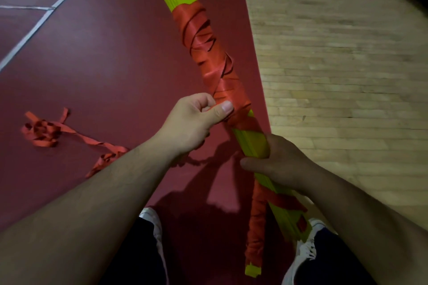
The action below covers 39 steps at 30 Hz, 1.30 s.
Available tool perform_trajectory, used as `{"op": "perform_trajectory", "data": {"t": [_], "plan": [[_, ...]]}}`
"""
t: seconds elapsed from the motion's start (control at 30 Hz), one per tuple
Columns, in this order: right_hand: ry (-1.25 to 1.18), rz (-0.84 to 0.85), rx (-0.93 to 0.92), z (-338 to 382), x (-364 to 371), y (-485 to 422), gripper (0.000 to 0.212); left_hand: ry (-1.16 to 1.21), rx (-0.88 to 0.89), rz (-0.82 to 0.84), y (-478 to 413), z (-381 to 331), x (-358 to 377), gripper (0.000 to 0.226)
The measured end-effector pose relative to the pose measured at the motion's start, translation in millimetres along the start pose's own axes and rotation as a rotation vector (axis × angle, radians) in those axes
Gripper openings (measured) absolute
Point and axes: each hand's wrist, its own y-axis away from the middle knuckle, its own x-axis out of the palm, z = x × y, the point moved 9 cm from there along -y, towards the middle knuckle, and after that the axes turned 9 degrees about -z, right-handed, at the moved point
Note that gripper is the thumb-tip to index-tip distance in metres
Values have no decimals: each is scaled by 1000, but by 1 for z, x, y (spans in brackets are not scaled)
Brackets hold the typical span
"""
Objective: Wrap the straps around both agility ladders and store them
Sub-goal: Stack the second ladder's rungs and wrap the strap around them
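orange strap [228, 90] pinched, green ladder [252, 143] gripped

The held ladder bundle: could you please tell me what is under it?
A second wrapped bundle shows beneath it, between the shoes. The right hand and the held bundle cover its far end, so its full length cannot be seen.

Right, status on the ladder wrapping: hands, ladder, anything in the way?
Left hand pinches strap against ladder bundle; right hand grips its green rungs. Bundle mostly wrapped, loose strap tail on mat. Second wrapped ladder by feet, no obstruction.
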Motion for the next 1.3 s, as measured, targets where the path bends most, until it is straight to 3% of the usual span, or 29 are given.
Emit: {"op": "perform_trajectory", "data": {"t": [0.13,0.27,0.33,0.47,0.57,0.8,0.93,1.07,1.3], "plan": [[-34,-143,51,-6,-16,-5,22,-79,3,92,-2,-2,0,37],[-181,-176,93,-5,-10,-3,46,-175,148,43,-6,-14,-7,51],[-218,-186,87,-5,-10,-4,39,-160,172,75,-5,-16,-6,55],[-207,-211,48,-2,-21,-5,23,-198,261,154,-2,-22,-8,28],[-172,-213,23,2,-22,-5,20,-235,327,116,1,-24,-10,24],[-152,-220,89,-8,-19,-7,28,-313,288,84,-2,-15,-8,28],[-139,-221,73,-7,-23,-8,18,-205,160,225,1,-15,1,35],[-96,-222,57,-4,-25,-7,18,-283,150,391,9,-9,12,24],[-135,-221,77,-5,-28,-5,16,-344,173,365,1,-2,4,21]]}}
